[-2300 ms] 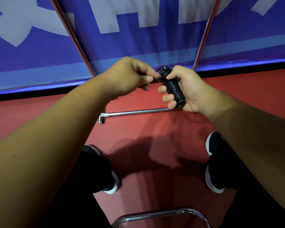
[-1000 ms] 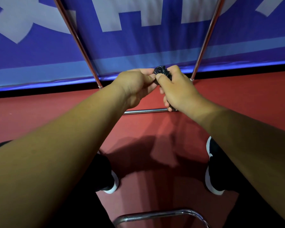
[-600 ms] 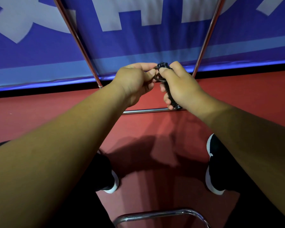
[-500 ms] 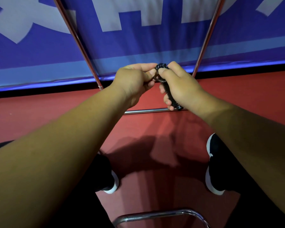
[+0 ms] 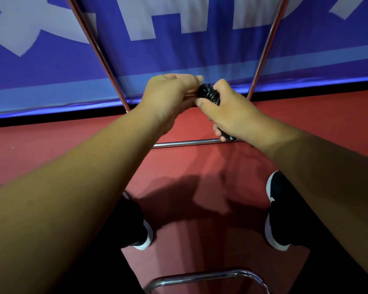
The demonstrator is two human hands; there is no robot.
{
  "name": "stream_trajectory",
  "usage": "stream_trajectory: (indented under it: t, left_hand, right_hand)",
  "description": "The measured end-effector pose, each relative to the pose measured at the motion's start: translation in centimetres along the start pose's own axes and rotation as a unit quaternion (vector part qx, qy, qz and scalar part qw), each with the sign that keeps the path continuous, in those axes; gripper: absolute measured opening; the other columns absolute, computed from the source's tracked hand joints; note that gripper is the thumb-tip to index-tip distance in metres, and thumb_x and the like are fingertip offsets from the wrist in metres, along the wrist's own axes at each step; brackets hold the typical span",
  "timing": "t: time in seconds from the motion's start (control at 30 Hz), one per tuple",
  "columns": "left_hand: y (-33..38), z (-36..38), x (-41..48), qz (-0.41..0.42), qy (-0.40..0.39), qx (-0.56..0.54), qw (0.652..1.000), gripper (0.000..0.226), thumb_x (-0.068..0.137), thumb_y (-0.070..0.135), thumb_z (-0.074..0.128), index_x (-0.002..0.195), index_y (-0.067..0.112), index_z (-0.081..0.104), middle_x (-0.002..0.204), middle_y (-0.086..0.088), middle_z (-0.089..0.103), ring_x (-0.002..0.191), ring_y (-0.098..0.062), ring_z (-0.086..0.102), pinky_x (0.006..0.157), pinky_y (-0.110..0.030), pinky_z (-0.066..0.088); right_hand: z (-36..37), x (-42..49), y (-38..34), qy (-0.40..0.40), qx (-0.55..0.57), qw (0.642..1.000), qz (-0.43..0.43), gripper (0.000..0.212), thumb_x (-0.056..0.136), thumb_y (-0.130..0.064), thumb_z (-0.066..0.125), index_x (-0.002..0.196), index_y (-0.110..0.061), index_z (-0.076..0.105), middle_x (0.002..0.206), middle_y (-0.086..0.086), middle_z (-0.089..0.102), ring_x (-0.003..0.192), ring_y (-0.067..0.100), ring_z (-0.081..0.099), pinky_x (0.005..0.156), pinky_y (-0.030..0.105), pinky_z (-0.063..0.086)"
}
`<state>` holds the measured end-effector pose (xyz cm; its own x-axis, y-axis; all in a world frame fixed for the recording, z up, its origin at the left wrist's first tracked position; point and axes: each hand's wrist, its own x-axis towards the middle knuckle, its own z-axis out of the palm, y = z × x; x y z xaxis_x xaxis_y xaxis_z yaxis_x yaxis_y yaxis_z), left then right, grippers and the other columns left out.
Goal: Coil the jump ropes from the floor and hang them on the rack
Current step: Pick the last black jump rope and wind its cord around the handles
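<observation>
- Coiled jump rope (image 5: 208, 94): upper centre of frame, above the rack (image 5: 189, 143) base bar.
- Right hand (image 5: 229, 112) grips the coil body; left hand (image 5: 170, 96) pinches its top end.
- Change: the gap between the hands has closed within half a second.
- Judgement: coil being secured; hanging still pending.

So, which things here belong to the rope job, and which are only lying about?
For the job: coiled jump rope, left hand, right hand, metal rack.

Only there: blue banner, black shoes, red floor.
</observation>
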<state>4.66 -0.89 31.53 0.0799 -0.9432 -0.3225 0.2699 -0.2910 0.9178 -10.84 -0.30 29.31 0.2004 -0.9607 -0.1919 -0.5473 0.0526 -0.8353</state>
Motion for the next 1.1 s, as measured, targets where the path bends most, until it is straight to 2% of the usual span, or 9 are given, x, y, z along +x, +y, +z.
stream_trajectory:
  t: [0.13, 0.3, 0.43, 0.57, 0.63, 0.73, 0.83, 1.0, 1.1]
  left_hand:
    - [-0.5, 0.0, 0.1, -0.015, 0.04, 0.005, 0.999, 0.041, 0.088, -0.005, 0.077, 0.126, -0.007, 0.06, 0.109, -0.024, 0.072, 0.09, -0.029, 0.079, 0.084, -0.041, 0.065]
    - [-0.3, 0.3, 0.1, 0.001, 0.07, 0.013, 0.997, 0.058, 0.087, -0.007, 0.077, 0.138, -0.004, 0.052, 0.119, -0.018, 0.068, 0.096, -0.03, 0.077, 0.084, -0.043, 0.065]
    - [0.2, 0.4, 0.0, 0.006, 0.062, 0.015, 0.998, 0.046, 0.087, -0.007, 0.078, 0.129, 0.0, 0.062, 0.118, -0.017, 0.069, 0.097, -0.03, 0.076, 0.081, -0.044, 0.065]
    - [0.5, 0.9, 0.1, 0.029, 0.005, 0.09, 0.996, 0.025, 0.088, -0.012, 0.071, 0.109, 0.002, 0.074, 0.104, -0.018, 0.074, 0.092, -0.03, 0.076, 0.079, -0.039, 0.066]
    - [0.2, 1.3, -0.1, 0.01, -0.022, 0.088, 0.996, 0.025, 0.088, -0.015, 0.066, 0.104, 0.003, 0.074, 0.094, -0.016, 0.075, 0.083, -0.025, 0.073, 0.079, -0.034, 0.064]
    - [0.0, 1.3, 0.0, -0.044, -0.037, 0.044, 0.997, 0.027, 0.09, -0.016, 0.061, 0.098, 0.007, 0.072, 0.081, -0.009, 0.074, 0.069, -0.016, 0.074, 0.066, -0.023, 0.059]
    - [-0.1, 0.9, 0.1, -0.075, -0.042, 0.02, 0.996, 0.028, 0.091, -0.013, 0.059, 0.099, 0.01, 0.072, 0.081, -0.006, 0.075, 0.07, -0.013, 0.075, 0.063, -0.02, 0.056]
    - [-0.1, 0.2, 0.3, -0.027, -0.055, 0.099, 0.993, 0.02, 0.088, -0.009, 0.068, 0.093, 0.009, 0.073, 0.083, -0.008, 0.076, 0.076, -0.018, 0.075, 0.073, -0.025, 0.061]
    - [0.1, -0.1, 0.2, -0.005, -0.074, 0.163, 0.984, 0.016, 0.085, -0.008, 0.073, 0.086, 0.008, 0.072, 0.085, -0.012, 0.074, 0.075, -0.019, 0.072, 0.071, -0.026, 0.059]
  right_hand:
    - [0.1, -0.4, -0.1, 0.012, -0.052, 0.999, -0.01, 0.046, 0.102, -0.05, 0.065, 0.115, -0.013, 0.039, 0.067, 0.012, 0.065, 0.037, 0.018, 0.057, 0.038, 0.033, 0.052]
    - [0.1, -0.4, -0.3, 0.024, -0.057, 0.998, -0.017, 0.055, 0.098, -0.055, 0.069, 0.116, -0.012, 0.039, 0.07, 0.008, 0.063, 0.037, 0.014, 0.056, 0.038, 0.032, 0.051]
    - [-0.1, 0.0, -0.5, -0.005, 0.013, 1.0, 0.014, 0.063, 0.09, -0.067, 0.07, 0.112, -0.012, 0.048, 0.071, 0.012, 0.067, 0.049, 0.028, 0.064, 0.046, 0.041, 0.058]
    - [-1.0, 0.5, -0.2, -0.079, 0.124, 0.988, 0.054, 0.036, 0.095, -0.047, 0.071, 0.099, -0.014, 0.058, 0.072, 0.005, 0.053, 0.049, 0.023, 0.05, 0.05, 0.036, 0.049]
    - [-1.4, 0.4, 0.0, -0.081, 0.119, 0.988, 0.059, 0.027, 0.096, -0.04, 0.071, 0.091, -0.019, 0.054, 0.071, 0.005, 0.051, 0.05, 0.023, 0.049, 0.05, 0.035, 0.048]
    - [-1.2, 0.3, 0.2, -0.078, 0.07, 0.994, 0.035, 0.029, 0.096, -0.039, 0.072, 0.087, -0.019, 0.053, 0.07, 0.006, 0.053, 0.049, 0.025, 0.053, 0.05, 0.037, 0.051]
    - [-1.1, 0.2, 0.0, -0.083, 0.042, 0.996, 0.012, 0.033, 0.096, -0.043, 0.073, 0.087, -0.018, 0.054, 0.069, 0.006, 0.053, 0.05, 0.025, 0.056, 0.05, 0.039, 0.054]
    - [-1.5, 0.0, 0.0, -0.123, 0.058, 0.99, 0.043, 0.034, 0.097, -0.046, 0.073, 0.096, -0.016, 0.057, 0.07, 0.005, 0.053, 0.049, 0.022, 0.053, 0.049, 0.036, 0.051]
    - [-2.3, -0.3, -0.1, -0.168, 0.072, 0.98, 0.077, 0.036, 0.096, -0.047, 0.074, 0.09, -0.018, 0.054, 0.069, 0.004, 0.051, 0.048, 0.02, 0.048, 0.05, 0.033, 0.047]
